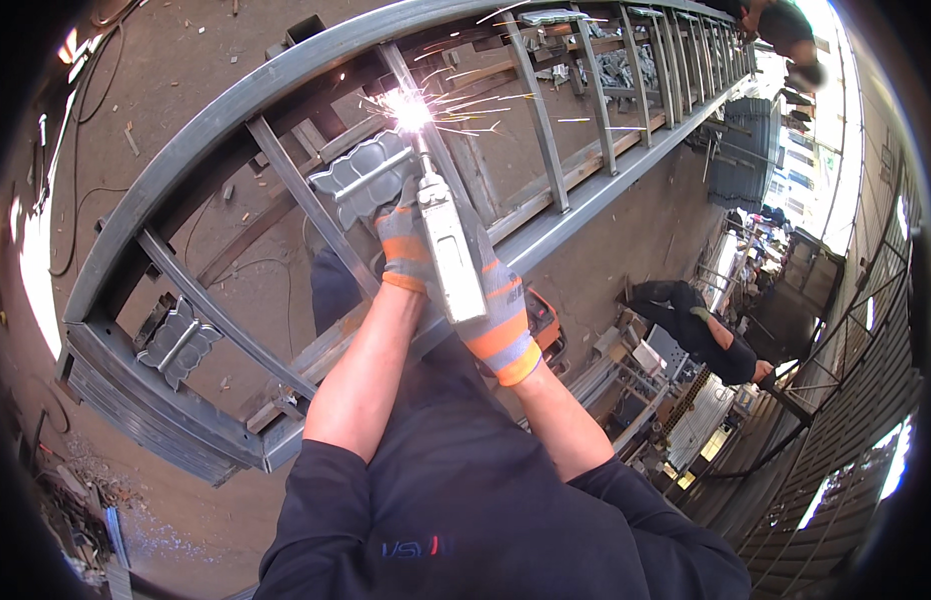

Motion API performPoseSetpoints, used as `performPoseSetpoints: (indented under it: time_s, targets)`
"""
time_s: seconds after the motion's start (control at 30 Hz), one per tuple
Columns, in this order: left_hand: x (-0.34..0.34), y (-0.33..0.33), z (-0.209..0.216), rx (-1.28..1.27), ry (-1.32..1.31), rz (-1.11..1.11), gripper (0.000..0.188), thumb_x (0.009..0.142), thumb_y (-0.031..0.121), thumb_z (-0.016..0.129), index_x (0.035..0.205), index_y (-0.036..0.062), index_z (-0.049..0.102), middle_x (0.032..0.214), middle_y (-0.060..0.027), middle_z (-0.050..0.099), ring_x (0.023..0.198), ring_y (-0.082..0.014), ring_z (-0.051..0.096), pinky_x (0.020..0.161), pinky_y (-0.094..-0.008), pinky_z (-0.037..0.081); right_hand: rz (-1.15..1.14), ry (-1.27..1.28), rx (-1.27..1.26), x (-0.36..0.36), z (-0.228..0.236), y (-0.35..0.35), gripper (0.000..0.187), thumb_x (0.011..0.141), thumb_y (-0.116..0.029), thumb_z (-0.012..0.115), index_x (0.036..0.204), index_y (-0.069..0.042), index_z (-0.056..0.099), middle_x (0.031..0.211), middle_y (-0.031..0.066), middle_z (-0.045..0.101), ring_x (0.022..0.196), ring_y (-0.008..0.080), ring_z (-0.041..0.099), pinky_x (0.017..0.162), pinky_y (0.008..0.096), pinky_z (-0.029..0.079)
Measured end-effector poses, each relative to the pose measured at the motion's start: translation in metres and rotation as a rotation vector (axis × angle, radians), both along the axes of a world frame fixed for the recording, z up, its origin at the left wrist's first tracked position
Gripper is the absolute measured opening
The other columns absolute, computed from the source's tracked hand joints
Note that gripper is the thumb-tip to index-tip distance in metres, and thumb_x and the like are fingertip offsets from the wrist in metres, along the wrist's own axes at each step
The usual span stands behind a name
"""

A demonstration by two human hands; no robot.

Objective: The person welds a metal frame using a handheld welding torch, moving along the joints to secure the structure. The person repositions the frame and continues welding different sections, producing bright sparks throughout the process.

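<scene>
My right hand (503,312), in a grey and orange glove, is wrapped round a silver hand-held welding torch (451,240). The torch's nozzle points away from me, and bright sparks (412,110) burst at its tip against a crossbar of the steel frame (546,125). Beside the torch, my left hand (404,245), gloved alike, is closed at the lower edge of a scalloped ornamental metal plate (358,180) with a rod across it. Its fingertips are partly hidden. Another such ornamental plate sits in the frame's near left end.
The long ladder-like frame curves from left to far right, over more stacked steel sections (151,420). An orange-and-black object (544,325) is beyond my right wrist. One person (701,325) is at right by metal stock; another (786,30) is at the frame's far end.
</scene>
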State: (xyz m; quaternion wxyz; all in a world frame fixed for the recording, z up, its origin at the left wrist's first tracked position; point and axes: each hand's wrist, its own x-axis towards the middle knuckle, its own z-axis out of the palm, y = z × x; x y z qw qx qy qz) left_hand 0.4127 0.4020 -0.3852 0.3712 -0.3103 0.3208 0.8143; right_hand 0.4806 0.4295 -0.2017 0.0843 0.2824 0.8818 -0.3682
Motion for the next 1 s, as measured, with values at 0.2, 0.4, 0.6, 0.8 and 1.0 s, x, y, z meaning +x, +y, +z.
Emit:
performPoseSetpoints:
  time_s: [0.2, 0.4, 0.6, 0.8, 1.0]
  targets:
    - [-0.015, -0.001, 0.031, 0.000, -0.080, 0.042, 0.019, 0.106, 0.015, 0.072, 0.117, -0.0007, 0.075, 0.093, -0.0048, 0.074, 0.074, -0.0162, 0.072, 0.061, -0.0307, 0.058, 0.063, -0.027, 0.037, 0.004, -0.001, 0.004, 0.036, 0.098, -0.008, 0.071, 0.132, 0.000, 0.067, 0.113, 0.0176, 0.075, 0.101, 0.0325, 0.073, 0.084, 0.0398, 0.059]
    - [-0.017, -0.002, 0.033, -0.049, -0.061, 0.004, 0.018, 0.107, 0.015, 0.071, 0.113, -0.0009, 0.075, 0.091, -0.0042, 0.073, 0.073, -0.0152, 0.070, 0.060, -0.0295, 0.057, 0.079, -0.015, 0.029, 0.002, 0.001, 0.005, 0.036, 0.098, -0.008, 0.070, 0.132, 0.000, 0.067, 0.114, 0.0188, 0.074, 0.100, 0.0346, 0.074, 0.083, 0.0409, 0.060]
    - [-0.003, 0.002, 0.003, 0.087, 0.026, 0.041, 0.017, 0.107, 0.016, 0.072, 0.113, 0.0003, 0.075, 0.090, -0.0038, 0.074, 0.072, -0.0148, 0.071, 0.060, -0.0291, 0.057, 0.082, 0.013, 0.028, -0.002, 0.004, 0.006, 0.036, 0.098, -0.009, 0.071, 0.133, -0.001, 0.068, 0.114, 0.0185, 0.075, 0.101, 0.0359, 0.074, 0.084, 0.0424, 0.059]
    - [0.003, 0.003, -0.010, -0.020, 0.071, 0.013, 0.017, 0.106, 0.018, 0.074, 0.112, 0.0018, 0.076, 0.090, -0.0030, 0.074, 0.073, -0.0141, 0.072, 0.060, -0.0295, 0.058, 0.061, 0.017, 0.012, -0.003, 0.003, 0.006, 0.036, 0.098, -0.011, 0.072, 0.132, -0.001, 0.068, 0.114, 0.0191, 0.075, 0.100, 0.0374, 0.073, 0.083, 0.0427, 0.059]
    - [-0.012, -0.002, 0.023, -0.027, -0.046, 0.008, 0.019, 0.107, 0.020, 0.074, 0.112, 0.0021, 0.076, 0.087, -0.0025, 0.073, 0.070, -0.0143, 0.070, 0.059, -0.0294, 0.057, 0.091, -0.041, 0.044, -0.003, 0.003, 0.006, 0.034, 0.097, -0.013, 0.074, 0.129, -0.002, 0.070, 0.114, 0.0193, 0.075, 0.099, 0.0368, 0.073, 0.082, 0.0425, 0.059]
